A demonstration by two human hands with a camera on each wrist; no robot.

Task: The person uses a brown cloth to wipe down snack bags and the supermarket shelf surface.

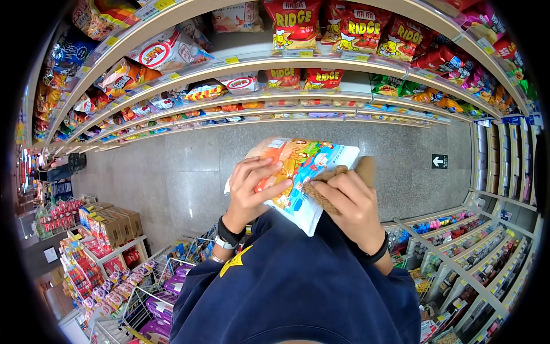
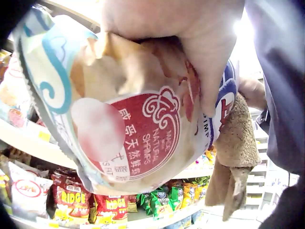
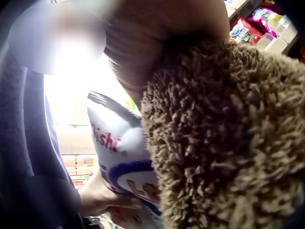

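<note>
Left hand [image 1: 247, 195]: fingers [image 1: 274, 190] curled round snack bag [image 1: 312, 160], gripping its left side.
Right hand [image 1: 354, 206]: fingers [image 1: 339, 184] curled round brown cloth [image 1: 318, 195], pressing it against snack bag.

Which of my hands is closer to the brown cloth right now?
Right. The right hand grips the brown cloth against the shrimp chip bag; the left hand holds the bag's other side, apart from the cloth.
</note>
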